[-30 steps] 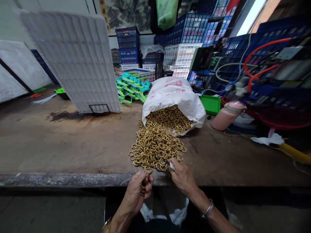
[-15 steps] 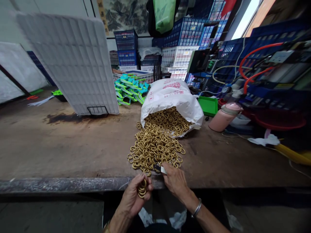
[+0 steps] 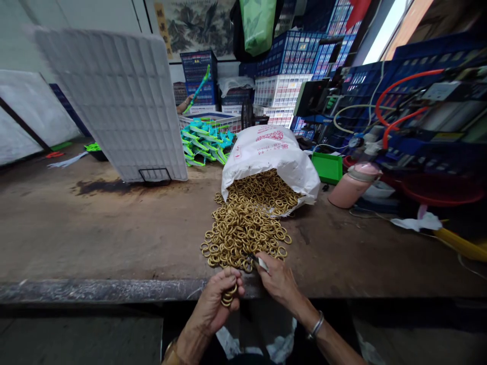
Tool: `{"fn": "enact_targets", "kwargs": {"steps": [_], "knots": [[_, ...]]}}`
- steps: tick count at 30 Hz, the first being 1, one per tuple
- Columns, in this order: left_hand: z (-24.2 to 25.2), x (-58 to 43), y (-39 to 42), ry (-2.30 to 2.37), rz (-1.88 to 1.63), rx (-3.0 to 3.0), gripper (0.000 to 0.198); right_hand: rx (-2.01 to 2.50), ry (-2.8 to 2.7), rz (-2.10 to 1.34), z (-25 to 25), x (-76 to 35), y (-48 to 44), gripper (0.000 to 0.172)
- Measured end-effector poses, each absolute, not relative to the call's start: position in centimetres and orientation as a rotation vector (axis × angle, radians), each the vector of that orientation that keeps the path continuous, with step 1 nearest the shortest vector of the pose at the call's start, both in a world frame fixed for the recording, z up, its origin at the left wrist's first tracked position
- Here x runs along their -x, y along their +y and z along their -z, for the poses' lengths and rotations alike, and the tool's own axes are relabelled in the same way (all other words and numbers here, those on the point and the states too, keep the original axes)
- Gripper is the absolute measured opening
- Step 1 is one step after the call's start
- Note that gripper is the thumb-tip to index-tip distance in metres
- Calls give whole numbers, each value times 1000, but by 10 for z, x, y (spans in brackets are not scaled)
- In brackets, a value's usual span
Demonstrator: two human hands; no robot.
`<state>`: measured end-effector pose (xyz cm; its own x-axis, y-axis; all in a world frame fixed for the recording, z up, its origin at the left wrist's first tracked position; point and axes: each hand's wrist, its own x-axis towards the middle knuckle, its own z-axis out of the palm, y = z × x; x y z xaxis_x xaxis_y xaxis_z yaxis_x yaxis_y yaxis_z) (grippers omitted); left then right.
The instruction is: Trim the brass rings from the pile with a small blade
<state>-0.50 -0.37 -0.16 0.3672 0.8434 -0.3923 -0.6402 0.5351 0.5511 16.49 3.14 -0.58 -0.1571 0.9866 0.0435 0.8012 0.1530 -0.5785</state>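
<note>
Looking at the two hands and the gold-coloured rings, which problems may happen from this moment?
Rings may fall: the left hand holds several gold-coloured rings near the table's front edge.

Some could be pushed over: the pile reaches close to that edge, and the right hand holds a small tool at its near side.

More could slide out: the white sack lies with its mouth open toward the pile.

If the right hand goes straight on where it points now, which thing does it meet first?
Most likely the right hand would meet the pile of rings first; the tip of its tool seems among them, though depth is unclear.
</note>
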Motion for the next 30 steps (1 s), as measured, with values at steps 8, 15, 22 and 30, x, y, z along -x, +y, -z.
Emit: {"fn": "enact_targets", "kwargs": {"steps": [8,15,22,30], "knots": [[-6,-12,10,1006,-1113,-657,22,1397,-1281,-1343,-5,-160,41,19],[-1,-11,11,1193,-1366,-1402,16,1320,-1027,-1725,-20,-150,33,20],[14,0,15,1017,-1236,-2100,27,1328,-975,-1888,-20,-150,30,19],[4,-7,7,1128,-1120,-1552,13,1507,-1146,-1713,-12,-143,29,22]]}}
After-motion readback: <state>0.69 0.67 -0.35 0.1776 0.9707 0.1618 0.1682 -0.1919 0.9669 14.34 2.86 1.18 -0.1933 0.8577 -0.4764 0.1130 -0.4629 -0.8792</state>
